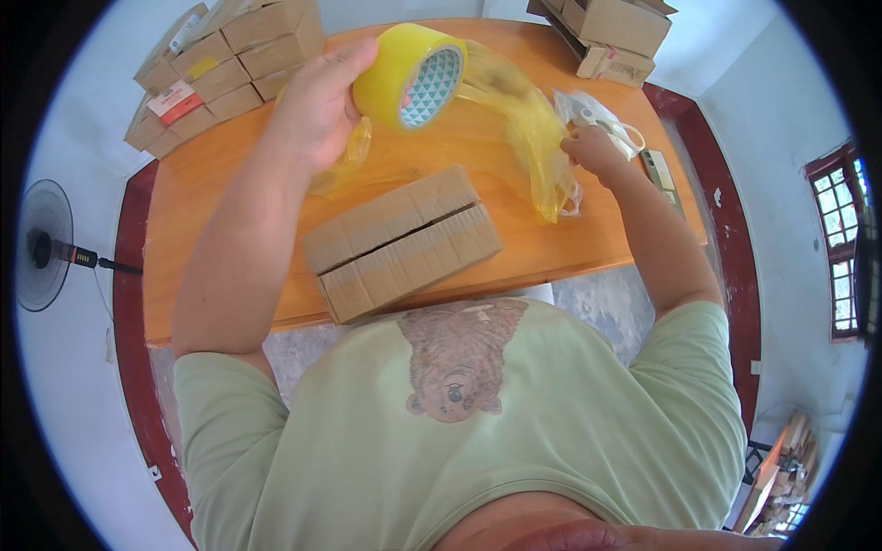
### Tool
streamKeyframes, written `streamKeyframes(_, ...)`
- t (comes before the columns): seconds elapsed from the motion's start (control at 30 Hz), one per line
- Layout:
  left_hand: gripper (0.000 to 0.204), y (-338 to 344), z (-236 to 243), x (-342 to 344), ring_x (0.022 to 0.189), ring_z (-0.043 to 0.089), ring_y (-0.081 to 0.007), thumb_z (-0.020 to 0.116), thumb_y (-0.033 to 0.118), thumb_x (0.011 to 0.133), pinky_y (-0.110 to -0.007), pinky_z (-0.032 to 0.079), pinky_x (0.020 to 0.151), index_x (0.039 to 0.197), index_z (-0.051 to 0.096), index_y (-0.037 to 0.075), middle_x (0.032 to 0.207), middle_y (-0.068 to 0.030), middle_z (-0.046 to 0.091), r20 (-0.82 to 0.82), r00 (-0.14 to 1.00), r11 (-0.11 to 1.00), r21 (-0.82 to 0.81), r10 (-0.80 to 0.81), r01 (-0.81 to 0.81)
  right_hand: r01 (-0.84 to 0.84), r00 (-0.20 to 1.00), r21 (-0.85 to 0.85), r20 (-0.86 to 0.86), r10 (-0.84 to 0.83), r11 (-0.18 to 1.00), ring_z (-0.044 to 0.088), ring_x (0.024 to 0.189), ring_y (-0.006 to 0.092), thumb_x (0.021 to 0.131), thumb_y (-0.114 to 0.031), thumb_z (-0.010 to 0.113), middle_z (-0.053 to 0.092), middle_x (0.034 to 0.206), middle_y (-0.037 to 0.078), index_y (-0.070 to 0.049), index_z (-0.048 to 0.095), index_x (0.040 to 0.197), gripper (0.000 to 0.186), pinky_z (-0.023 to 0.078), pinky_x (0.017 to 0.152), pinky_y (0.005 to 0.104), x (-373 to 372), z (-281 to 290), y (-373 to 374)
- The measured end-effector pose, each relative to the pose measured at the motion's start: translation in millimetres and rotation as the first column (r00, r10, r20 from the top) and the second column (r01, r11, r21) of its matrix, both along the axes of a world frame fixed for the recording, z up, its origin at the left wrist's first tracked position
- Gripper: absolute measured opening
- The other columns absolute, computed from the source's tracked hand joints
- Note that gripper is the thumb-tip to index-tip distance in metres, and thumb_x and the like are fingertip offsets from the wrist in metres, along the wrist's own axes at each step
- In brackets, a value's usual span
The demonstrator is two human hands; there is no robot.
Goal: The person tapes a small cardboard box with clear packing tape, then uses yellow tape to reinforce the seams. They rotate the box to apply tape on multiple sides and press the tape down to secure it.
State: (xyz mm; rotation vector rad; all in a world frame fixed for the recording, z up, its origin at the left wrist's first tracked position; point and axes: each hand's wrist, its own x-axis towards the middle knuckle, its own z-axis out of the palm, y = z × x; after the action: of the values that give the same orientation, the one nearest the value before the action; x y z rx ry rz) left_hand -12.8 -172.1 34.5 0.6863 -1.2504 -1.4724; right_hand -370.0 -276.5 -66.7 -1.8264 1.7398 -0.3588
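A wide roll of yellow tape is up beyond the closed carton, the left hand's grip clamped on it. Crumpled yellow film trails to the right of the carton. There the right hand is at the film's edge; whether its grip is closed cannot be told. Further right of the carton lies a white looped handle; stacked boxes stand beyond the carton, leftward, on the table.

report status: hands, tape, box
Left hand holding wide yellow tape roll. Right hand at crumpled translucent yellow film. Brown rectangular cardboard box: seam gapping, nothing on top.
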Motion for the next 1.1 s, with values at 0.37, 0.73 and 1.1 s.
streamKeyframes(0.37, 0.034, 23.8, -28.4, -2.9, 0.103, 0.056, -0.0162, 0.049, 0.023, 0.096, -0.032, 0.041, 0.094, 0.119, 0.054, -0.001, 0.111, -0.0065, 0.062, 0.025, 0.999, 0.999, -0.013, 0.046, -0.046, -0.124, 0.991, -0.57, -0.028, 0.131, 0.812, 0.059, 0.089, 0.0242, 0.084, -0.033, 0.059, 0.061, 0.102, 0.014, -0.002, 0.052, 0.117, 0.046, 0.047, 0.08, 0.0334, 46.5, 61.4, 40.2)
streamKeyframes(0.73, 0.028, 57.0, -38.5, -7.0, 0.109, 0.053, -0.0137, 0.05, 0.017, 0.095, -0.035, 0.029, 0.106, 0.119, 0.056, 0.004, 0.115, -0.0049, 0.06, 0.51, 0.853, 0.95, -0.305, 0.106, 0.064, -0.469, 0.431, -0.33, 0.724, 0.538, 0.819, 0.051, 0.109, 0.0211, 0.088, -0.037, 0.062, 0.047, 0.129, 0.014, 0.0, 0.033, 0.139, 0.07, 0.043, 0.092, 0.0315, 102.5, 73.4, 97.0)
streamKeyframes(1.1, 0.024, 67.3, -33.2, -17.0, 0.111, 0.054, -0.0236, 0.058, 0.01, 0.082, -0.05, 0.026, 0.108, 0.105, 0.063, 0.013, 0.106, -0.0008, 0.065, 0.569, 0.436, 0.469, -0.822, 0.697, 0.322, -0.533, 0.299, -0.306, 0.804, 0.514, 0.789, 0.047, 0.118, 0.0207, 0.081, -0.023, 0.072, 0.045, 0.131, 0.012, 0.0, 0.032, 0.139, 0.074, 0.04, 0.098, 0.0339, 96.0, 83.1, 100.9)
